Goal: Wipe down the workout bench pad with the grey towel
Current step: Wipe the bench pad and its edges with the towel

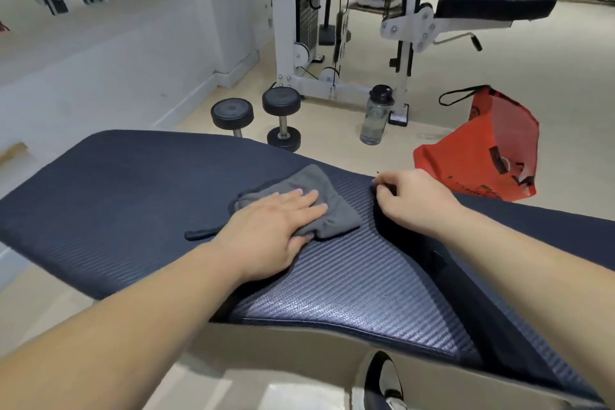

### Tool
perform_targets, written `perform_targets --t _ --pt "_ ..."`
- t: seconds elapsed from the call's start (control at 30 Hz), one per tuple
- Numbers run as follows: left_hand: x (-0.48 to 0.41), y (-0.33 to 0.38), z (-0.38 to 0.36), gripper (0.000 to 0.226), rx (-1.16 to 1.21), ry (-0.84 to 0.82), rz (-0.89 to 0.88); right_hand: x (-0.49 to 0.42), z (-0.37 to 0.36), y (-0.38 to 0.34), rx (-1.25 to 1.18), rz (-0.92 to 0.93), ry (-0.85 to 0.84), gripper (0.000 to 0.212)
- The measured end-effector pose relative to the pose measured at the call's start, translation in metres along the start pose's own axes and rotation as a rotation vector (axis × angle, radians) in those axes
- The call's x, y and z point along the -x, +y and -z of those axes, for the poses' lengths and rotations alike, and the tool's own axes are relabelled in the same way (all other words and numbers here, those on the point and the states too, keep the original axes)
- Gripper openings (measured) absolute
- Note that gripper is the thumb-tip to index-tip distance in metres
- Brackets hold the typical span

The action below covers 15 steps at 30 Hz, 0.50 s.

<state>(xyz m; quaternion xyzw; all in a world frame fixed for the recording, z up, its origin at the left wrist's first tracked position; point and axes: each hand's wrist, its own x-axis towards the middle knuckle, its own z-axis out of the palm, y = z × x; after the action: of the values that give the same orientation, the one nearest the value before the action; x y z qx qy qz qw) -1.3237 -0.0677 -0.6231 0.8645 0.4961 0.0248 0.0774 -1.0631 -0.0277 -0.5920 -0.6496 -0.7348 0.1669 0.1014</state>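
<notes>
Grey towel (337, 211) under flat left hand (271, 226), fingers straight; right hand (416, 200) pinches bench pad (116, 196) edge. Best press evenly, overlap long strokes.

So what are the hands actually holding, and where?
Left hand lies flat on the grey towel, pressing, not gripping. Right hand grips the bench pad at its far edge, beside the gap between sections.

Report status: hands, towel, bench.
Left hand flat, pressing grey towel onto bench pad. Right hand grips the pad's far edge. Nothing else lies on the pad.
</notes>
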Motion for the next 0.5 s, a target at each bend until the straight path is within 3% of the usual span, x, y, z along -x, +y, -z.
perform_targets --t 0.17,0.23,0.3,0.43,0.5 --pt "-0.037 -0.027 -0.003 0.053 0.011 0.080 0.458 -0.005 -0.007 0.018 -0.031 0.059 -0.026 0.038" --pt "-0.047 -0.015 -0.001 0.052 0.009 0.066 0.521 -0.008 -0.007 0.024 -0.037 0.052 -0.035 0.037" --pt "-0.049 0.012 -0.001 0.051 0.028 0.058 0.450 -0.010 -0.004 0.028 -0.073 0.018 -0.047 0.035" --pt "-0.034 0.057 -0.005 0.054 0.155 -0.028 0.039 -0.016 -0.002 0.028 -0.157 -0.050 -0.004 0.041" --pt "-0.034 0.046 -0.003 0.055 0.170 -0.034 -0.058 -0.018 -0.005 0.028 -0.204 -0.049 0.010 0.047"
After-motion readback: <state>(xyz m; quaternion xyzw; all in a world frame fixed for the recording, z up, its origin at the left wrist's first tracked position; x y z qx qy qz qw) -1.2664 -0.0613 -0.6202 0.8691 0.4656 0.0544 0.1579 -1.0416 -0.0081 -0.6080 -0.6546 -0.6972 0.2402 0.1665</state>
